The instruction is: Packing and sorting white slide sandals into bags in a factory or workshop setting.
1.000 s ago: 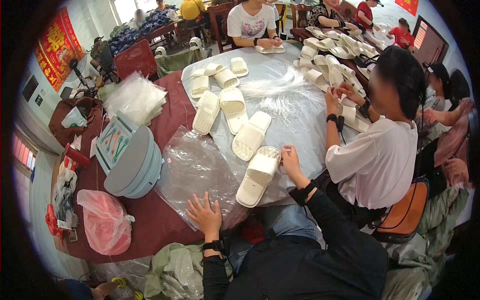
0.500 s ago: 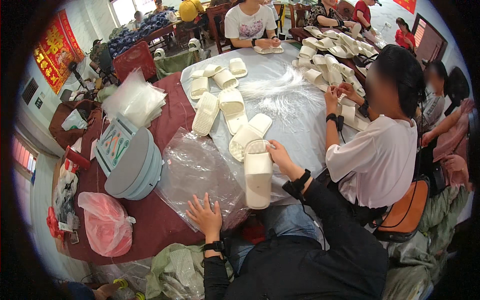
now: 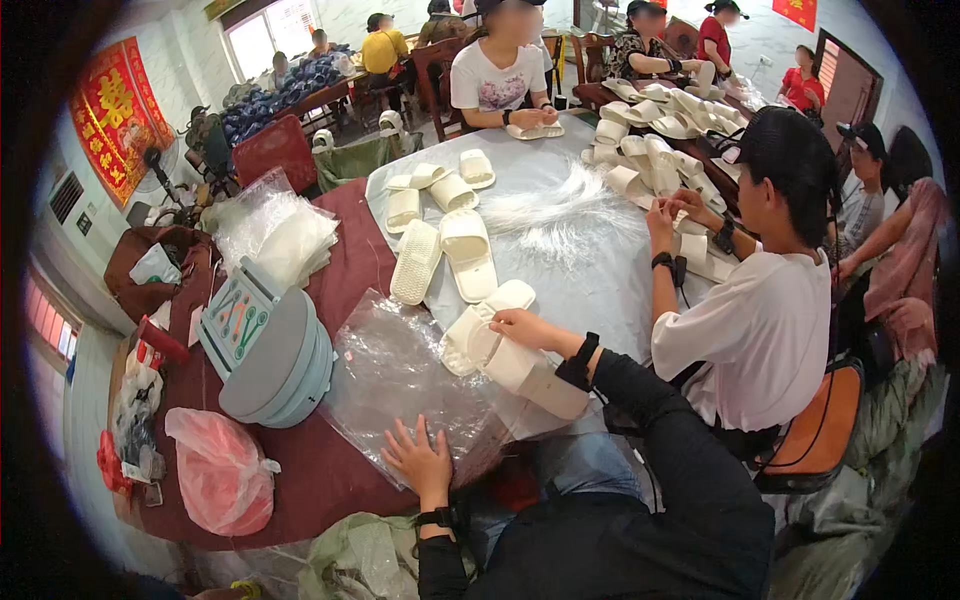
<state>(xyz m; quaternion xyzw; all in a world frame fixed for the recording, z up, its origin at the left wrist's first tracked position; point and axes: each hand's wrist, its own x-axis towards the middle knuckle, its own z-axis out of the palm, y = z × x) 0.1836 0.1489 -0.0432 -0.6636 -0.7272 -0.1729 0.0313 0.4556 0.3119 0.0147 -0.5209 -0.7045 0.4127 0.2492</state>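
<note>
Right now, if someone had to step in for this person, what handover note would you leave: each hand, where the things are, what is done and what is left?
Left hand: flat, fingers spread, pressing the near edge of the clear plastic bags.
Right hand: gripping a white slipper at the table's near edge.
A second slipper lies beside the held one; more loose slippers further up the grey table.
Done: one slipper picked up.
Left: none of these slippers is inside a bag yet.

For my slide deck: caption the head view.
Right hand holds a white slipper; left hand presses clear plastic bags.
</note>
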